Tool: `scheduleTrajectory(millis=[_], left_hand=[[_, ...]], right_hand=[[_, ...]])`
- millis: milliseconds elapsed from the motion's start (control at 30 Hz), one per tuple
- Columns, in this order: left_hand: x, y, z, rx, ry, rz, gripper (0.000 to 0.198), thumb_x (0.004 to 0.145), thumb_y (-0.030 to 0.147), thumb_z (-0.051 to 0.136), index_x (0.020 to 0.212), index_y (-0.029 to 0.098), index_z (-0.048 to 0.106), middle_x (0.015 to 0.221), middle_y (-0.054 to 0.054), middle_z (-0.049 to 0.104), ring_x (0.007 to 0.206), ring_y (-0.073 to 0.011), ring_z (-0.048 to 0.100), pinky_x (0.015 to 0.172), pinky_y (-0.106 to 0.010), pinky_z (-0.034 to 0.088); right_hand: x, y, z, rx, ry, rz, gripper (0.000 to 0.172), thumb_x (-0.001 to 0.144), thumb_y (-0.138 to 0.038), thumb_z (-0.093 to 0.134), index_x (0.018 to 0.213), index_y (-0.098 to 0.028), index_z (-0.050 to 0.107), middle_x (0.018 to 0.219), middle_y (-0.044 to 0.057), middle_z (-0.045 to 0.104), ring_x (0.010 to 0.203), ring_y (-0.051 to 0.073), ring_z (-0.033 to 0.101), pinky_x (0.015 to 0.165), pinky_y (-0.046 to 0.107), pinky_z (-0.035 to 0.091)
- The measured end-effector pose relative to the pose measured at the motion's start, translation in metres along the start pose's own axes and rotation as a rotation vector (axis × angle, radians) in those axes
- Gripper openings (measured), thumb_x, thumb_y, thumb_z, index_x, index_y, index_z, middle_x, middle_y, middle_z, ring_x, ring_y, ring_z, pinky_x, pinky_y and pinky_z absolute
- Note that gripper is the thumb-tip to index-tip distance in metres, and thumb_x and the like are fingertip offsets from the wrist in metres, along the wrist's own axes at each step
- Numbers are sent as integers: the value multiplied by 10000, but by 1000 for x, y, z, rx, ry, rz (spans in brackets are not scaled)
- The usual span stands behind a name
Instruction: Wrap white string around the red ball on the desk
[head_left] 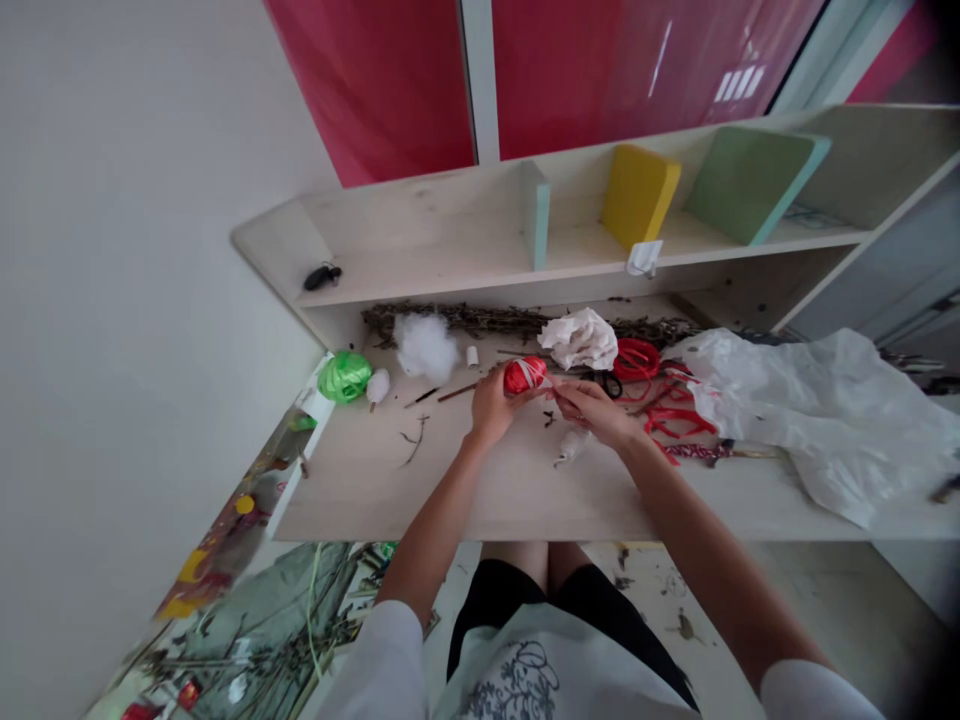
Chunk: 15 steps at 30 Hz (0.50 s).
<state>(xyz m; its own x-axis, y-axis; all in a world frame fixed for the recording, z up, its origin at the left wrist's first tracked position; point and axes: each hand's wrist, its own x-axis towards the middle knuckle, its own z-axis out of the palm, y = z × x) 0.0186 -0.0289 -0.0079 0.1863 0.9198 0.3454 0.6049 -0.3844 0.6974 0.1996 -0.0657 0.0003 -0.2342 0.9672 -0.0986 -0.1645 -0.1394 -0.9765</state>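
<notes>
Your left hand (491,405) is curled around the left side of a red wrapped bundle (525,375), with the fingers closed on it. The bundle is held in both hands above the desk and is not resting on it. White strips cross its surface. Your right hand (592,412) is nearly closed, its fingertips (556,392) pinched against the bundle's right side.

On the pale laminate desk (480,490), you have a green ribbon roll (344,376) at the left, near a white cotton tuft (378,385). Behind your hands lie cotton wadding (426,347), a small white spool (472,356) and a crumpled white tissue (579,338). To the right are a coil of red ribbon (636,360), black-handled scissors (610,384) just beside it, and a large white plastic sheet (817,420). Dried twigs (450,320) run along the back of the desk. The shelf above holds a yellow foam block (639,195) and a green foam block (750,185).
</notes>
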Motion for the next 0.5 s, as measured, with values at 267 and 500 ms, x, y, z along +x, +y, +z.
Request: scheduleTrajectory(millis=[267,500], left_hand=[[2,-5,5,-225,100,-221,440,766,534,689,1026,181,654,901,-46,708,812,-181,638,773,-282,460],[1,-2,10,-437,130,-262,487,753,596,658,974,162,658,888,-68,697,810,-202,629,770,-290,467]], right_hand=[[-2,-2,2,-58,-22,-42,515,706,-685,653,689,-174,590,455,-95,245,428,60,190,450,264,107],[-9,-8,17,-220,-42,-14,597,673,-758,621,715,-163,629,498,-68,324,466,69,230,459,261,120]])
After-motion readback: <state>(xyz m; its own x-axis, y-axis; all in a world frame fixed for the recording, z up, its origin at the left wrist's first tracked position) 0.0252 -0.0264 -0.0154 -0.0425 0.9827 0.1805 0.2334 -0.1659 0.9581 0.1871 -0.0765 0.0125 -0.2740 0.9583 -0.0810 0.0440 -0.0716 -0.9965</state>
